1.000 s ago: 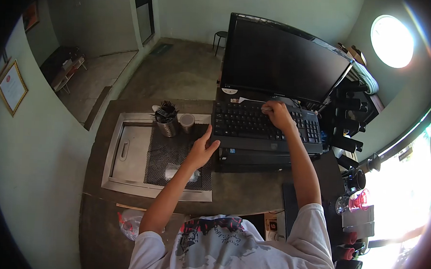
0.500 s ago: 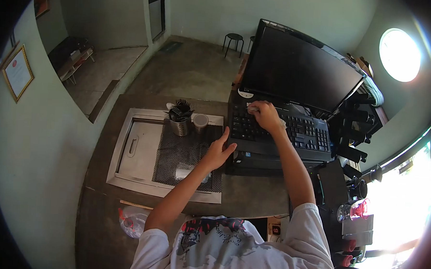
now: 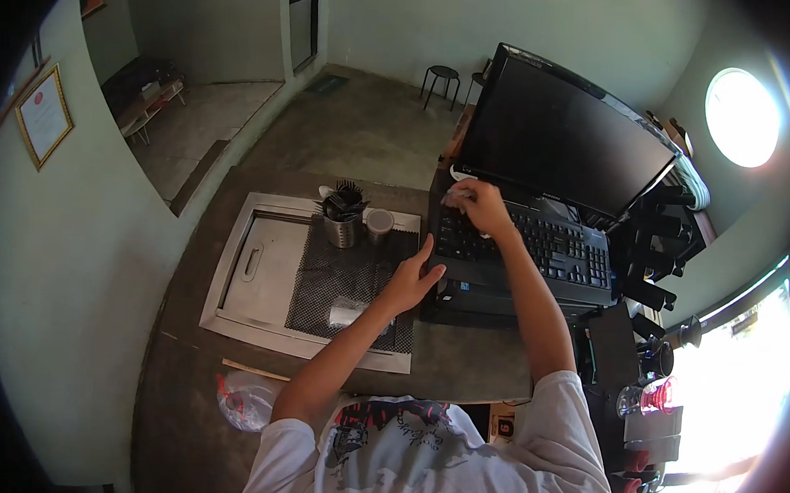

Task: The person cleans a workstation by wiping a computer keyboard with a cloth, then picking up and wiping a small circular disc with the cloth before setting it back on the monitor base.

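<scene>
A black keyboard (image 3: 554, 246) lies on a dark computer case (image 3: 498, 306), below a large black monitor (image 3: 572, 135). Over the keyboard's upper left corner, my right hand (image 3: 479, 206) is closed around something pale, perhaps a cloth or tissue, too small to name surely. At the keyboard's left edge is my left hand (image 3: 411, 281), its thumb and fingers apart and touching the corner. Left of it stand a metal holder with black cutlery (image 3: 342, 229) and a lidded cup (image 3: 379, 224) on a dark perforated mat (image 3: 318, 283).
A metal-framed panel (image 3: 262, 267) is set in the counter at left. A clear plastic bag (image 3: 249, 400) lies near the front edge. Black cup dispensers (image 3: 649, 291) and a glass with red (image 3: 659, 395) line the right side. Two stools stand behind.
My right hand has moved left across the keyboard to its upper left corner. My left hand stays at the keyboard's left edge. The whole view has shifted, with the scene sliding right.
</scene>
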Action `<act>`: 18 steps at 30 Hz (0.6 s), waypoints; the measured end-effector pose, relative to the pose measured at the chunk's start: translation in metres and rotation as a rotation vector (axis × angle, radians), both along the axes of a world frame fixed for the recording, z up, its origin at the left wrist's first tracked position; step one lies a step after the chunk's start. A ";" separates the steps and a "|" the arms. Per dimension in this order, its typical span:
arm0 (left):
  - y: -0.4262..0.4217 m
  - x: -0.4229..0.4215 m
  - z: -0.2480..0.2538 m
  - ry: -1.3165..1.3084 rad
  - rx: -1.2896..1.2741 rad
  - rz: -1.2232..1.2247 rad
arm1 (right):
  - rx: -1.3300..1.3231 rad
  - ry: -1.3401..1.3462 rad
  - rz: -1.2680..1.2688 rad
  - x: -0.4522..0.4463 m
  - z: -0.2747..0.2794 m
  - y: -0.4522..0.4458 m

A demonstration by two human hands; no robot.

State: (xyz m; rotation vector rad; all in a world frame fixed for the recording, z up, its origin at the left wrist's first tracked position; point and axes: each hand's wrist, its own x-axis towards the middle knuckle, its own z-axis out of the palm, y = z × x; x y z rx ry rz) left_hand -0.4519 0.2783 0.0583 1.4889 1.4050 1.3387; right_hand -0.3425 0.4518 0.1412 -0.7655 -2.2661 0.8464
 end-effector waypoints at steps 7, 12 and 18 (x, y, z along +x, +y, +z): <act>0.001 -0.001 0.003 0.026 -0.006 -0.001 | 0.657 -0.091 -0.114 -0.017 -0.003 0.004; 0.001 -0.001 -0.001 0.001 -0.013 -0.006 | 0.491 -0.314 -0.060 -0.025 -0.007 0.013; 0.006 -0.002 -0.009 -0.024 0.021 0.005 | 0.640 -0.296 0.108 -0.019 -0.009 0.006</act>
